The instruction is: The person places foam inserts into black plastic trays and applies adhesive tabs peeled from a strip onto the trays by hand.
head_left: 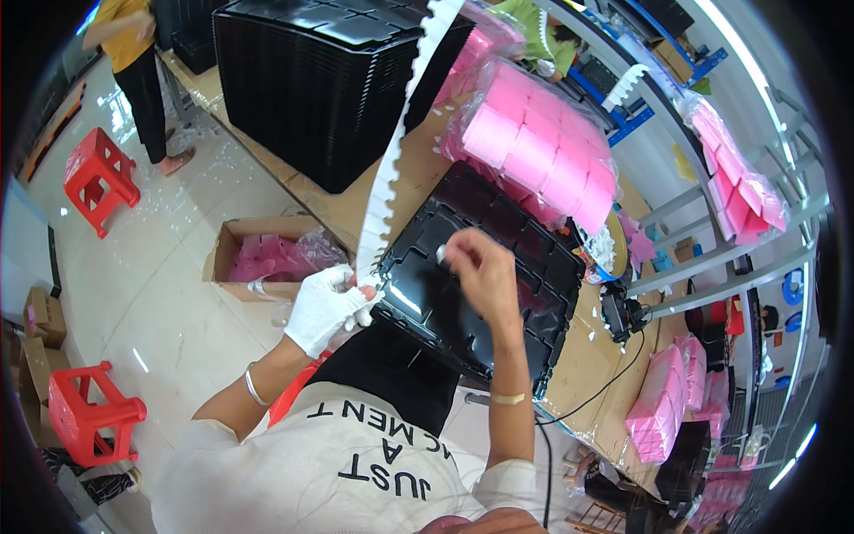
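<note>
My left hand, in a white glove with bare fingertips showing, is closed on the lower end of a long white strip with a notched edge. The strip rises past the top of the view. My right hand, bare, has its fingers pinched on a small white piece. It hovers over a black plastic tray with moulded compartments, lying on the table in front of me. The left hand is at the tray's near left corner.
A tall stack of black trays stands at the far left of the table. Bagged pink foam blocks lie beyond the tray. A cardboard box with pink scraps stands left. Red stools and a co-worker are further left. A cable crosses the right side.
</note>
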The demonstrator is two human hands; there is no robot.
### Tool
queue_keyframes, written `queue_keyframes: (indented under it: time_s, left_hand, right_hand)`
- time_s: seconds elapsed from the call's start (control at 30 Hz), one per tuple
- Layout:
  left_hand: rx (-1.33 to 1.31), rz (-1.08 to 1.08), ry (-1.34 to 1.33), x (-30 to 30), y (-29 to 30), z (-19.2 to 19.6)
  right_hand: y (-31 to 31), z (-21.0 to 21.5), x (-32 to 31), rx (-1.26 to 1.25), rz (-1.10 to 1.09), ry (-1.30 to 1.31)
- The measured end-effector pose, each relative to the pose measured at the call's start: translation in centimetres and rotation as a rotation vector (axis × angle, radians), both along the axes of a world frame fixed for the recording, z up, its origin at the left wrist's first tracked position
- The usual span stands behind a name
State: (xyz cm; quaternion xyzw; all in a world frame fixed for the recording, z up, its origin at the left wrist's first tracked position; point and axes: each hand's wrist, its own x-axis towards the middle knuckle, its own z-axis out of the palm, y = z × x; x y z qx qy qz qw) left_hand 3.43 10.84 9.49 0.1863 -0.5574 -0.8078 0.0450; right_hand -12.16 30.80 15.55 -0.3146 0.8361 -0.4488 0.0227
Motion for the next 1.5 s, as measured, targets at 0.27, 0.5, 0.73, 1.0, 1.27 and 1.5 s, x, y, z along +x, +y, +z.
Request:
queue_keyframes:
  time_s: [0.27, 0.5, 0.73, 1.0, 1.27, 1.5]
  left_hand:
    - [-0.038, -0.024, -0.053, 0.2, -0.6, -2.3]
    - [0.057, -0.057, -0.050, -1.6, -2.3, -3.3]
    - [0.079, -0.054, -0.114, -2.9, -2.9, -3.4]
    - [0.073, -0.086, -0.119, -3.1, -3.1, -3.9]
    - [0.031, -0.114, -0.111, -2.5, -2.7, -2.7]
    - [-0.029, 0.042, 0.051, -1.5, -2.0, -3.1]
  right_hand:
    - [-1.3, -3.5, -14.1, 0.404, -0.167, 0.493]
    - [-2.4, -5.3, -18.5, 0.601, -0.168, 0.551]
    - [-1.9, -5.2, -19.1, 0.472, -0.081, 0.426]
    - [-1.7, -5.4, -19.6, 0.490, -0.055, 0.409]
    - [-1.9, -5.3, -18.6, 0.683, -0.058, 0.595]
    - [-2.3, -3.7, -6.3, 0.236, -0.075, 0.471]
